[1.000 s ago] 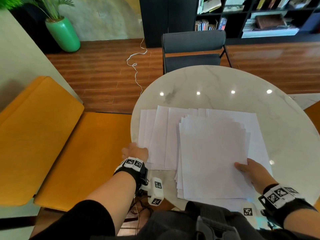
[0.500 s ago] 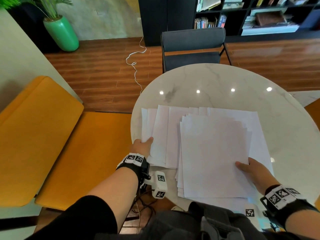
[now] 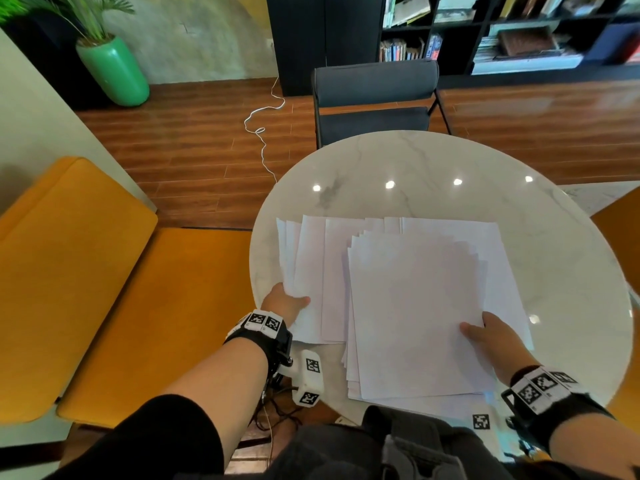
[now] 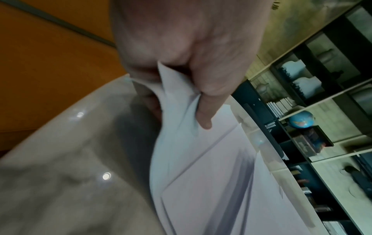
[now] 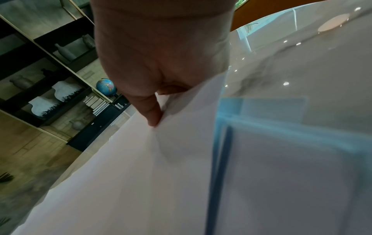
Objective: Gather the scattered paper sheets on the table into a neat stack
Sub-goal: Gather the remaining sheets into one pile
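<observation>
**Head view: two hands hold paper on a round table**

Head view looks down on a round white table [image 3: 433,161]. White paper covers the part of the table nearest the person.

A loose pile of paper sheets [image 3: 415,313] lies in the middle, toward 6 o'clock. Its edges do not line up. More sheets [image 3: 311,258] spread out like a fan toward 9 o'clock, partly under the pile. One more sheet sticks out from under the pile toward 3 o'clock.

The left hand [image 3: 282,303] is at the 8 o'clock edge of the table. It pinches the near corner of the fanned sheets, thumb on top. The left wrist view shows the thumb [image 4: 209,101] pressing the paper and fingers under it, so the sheets bend up.

The right hand [image 3: 491,336] is at about 5 o'clock. It grips the right edge of the pile, thumb on top. In the right wrist view the thumb [image 5: 151,111] pushes into the paper and makes a small dent.

A dark chair [image 3: 374,102] stands past the table at 12 o'clock. An orange bench [image 3: 86,289] is at 9 o'clock. A green plant pot [image 3: 114,71] stands far off at 10 o'clock.
</observation>
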The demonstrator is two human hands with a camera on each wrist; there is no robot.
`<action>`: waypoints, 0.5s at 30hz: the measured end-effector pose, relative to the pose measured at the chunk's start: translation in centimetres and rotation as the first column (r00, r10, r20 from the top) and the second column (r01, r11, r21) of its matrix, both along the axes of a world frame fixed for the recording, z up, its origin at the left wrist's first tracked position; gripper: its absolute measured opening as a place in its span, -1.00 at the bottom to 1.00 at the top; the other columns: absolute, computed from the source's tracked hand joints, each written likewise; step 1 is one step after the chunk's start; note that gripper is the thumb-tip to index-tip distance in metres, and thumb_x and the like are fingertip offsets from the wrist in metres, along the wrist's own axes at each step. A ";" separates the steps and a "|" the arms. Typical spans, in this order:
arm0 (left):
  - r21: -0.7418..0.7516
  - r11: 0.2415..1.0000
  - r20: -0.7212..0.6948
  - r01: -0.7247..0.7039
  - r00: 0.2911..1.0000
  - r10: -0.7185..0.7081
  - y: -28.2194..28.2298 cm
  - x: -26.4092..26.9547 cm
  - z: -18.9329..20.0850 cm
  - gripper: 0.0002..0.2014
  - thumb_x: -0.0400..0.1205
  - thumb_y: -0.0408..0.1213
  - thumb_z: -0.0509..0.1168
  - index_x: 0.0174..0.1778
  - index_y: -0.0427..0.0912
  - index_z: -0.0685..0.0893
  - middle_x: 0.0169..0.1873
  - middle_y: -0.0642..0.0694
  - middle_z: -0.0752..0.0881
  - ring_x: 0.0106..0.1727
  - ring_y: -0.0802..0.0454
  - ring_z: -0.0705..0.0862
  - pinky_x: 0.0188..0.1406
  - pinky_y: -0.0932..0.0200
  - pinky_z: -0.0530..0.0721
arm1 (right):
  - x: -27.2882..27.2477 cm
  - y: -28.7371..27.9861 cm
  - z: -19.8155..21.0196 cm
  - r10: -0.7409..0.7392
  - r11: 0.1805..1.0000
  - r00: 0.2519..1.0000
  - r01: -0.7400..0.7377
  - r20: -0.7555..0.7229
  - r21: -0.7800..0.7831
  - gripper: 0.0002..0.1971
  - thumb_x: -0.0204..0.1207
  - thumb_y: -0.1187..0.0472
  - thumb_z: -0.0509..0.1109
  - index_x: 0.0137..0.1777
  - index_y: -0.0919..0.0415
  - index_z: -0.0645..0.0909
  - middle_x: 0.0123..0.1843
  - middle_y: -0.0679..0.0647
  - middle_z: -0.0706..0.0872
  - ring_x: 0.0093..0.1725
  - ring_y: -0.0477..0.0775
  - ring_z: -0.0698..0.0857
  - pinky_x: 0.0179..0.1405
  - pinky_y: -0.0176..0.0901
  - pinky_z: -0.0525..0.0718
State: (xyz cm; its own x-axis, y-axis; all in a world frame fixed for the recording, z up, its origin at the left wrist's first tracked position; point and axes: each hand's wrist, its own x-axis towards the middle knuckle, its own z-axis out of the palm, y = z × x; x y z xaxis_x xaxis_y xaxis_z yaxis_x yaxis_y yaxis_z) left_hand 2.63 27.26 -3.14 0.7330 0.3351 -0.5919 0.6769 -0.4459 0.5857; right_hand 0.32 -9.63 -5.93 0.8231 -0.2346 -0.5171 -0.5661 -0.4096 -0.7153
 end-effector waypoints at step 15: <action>-0.013 0.774 0.345 -0.634 0.723 0.598 1.1 0.0 5.0 -0.53 0.69 -0.24 0.14 0.53 -0.25 0.31 0.50 -0.28 0.47 0.48 -0.30 0.47 0.48 -0.14 0.42 | 0.9 -1.3 1.1 0.106 0.994 0.991 -0.106 -0.080 0.004 -0.79 0.57 0.19 0.38 0.09 0.33 0.57 -0.05 0.25 0.72 -0.04 0.32 0.70 -0.01 0.14 0.68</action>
